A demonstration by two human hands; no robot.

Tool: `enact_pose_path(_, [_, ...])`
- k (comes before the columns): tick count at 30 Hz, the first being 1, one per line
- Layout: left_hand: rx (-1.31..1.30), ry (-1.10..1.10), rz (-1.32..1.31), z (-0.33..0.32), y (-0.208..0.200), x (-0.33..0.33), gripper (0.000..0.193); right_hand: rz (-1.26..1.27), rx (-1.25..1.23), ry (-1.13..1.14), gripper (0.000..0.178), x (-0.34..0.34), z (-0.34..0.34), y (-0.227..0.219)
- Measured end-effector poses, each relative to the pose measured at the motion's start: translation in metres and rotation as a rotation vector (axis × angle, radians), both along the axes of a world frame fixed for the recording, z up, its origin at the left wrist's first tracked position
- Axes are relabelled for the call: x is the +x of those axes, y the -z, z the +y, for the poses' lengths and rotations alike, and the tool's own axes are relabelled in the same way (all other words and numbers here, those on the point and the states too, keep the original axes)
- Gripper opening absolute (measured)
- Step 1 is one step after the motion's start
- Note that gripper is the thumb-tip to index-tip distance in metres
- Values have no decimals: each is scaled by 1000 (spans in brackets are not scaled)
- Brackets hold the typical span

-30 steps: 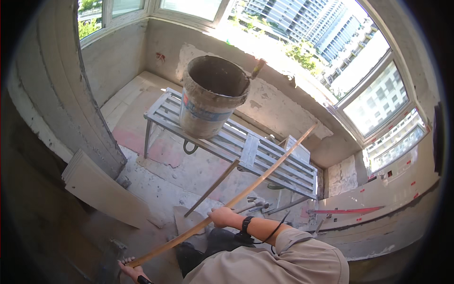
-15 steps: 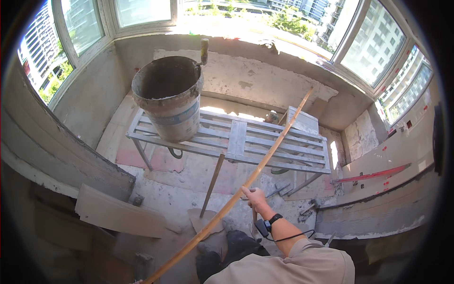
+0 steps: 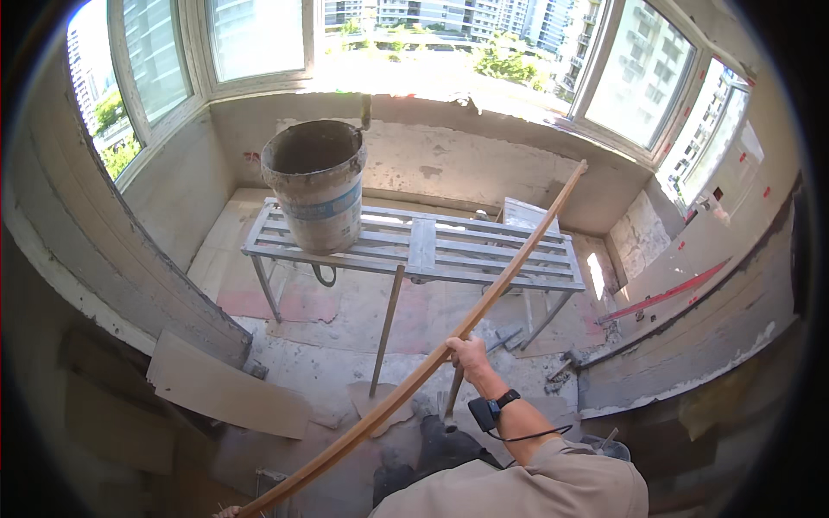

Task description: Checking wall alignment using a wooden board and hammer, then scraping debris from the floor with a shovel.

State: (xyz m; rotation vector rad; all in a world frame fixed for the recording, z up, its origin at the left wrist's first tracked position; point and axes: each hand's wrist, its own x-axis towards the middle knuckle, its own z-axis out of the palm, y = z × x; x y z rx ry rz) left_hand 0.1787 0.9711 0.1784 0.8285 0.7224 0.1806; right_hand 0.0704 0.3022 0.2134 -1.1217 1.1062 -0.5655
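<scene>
At our near side, only a small part of the left hand [image 3: 226, 512] was seen beside the lower end of the long wooden strip [image 3: 397, 401], so we could not tell how far this hand was closed. Our right hand [image 3: 467, 353] had its fingers closed around the strip's middle part. From there the strip rose slantwise and, in our view, crossed the front edge of the slatted metal counter [image 3: 421, 244] toward its right end; whether they touched, we could not tell. A dirty bucket [image 3: 321, 207] stood upright near the counter's left end. Beyond, we saw a low wall [image 3: 414, 157] under the windows [image 3: 257, 39].
</scene>
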Motion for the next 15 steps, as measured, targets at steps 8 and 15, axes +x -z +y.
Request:
enact_pose_path(8, [65,-31,-296,-64,-90,54,22,-348,-223,116,24,-25,-4,-103])
enact_pose_path(15, [33,781,-533,-332,-123,-55,64,-493,-139,-168,24,-34,28,-188])
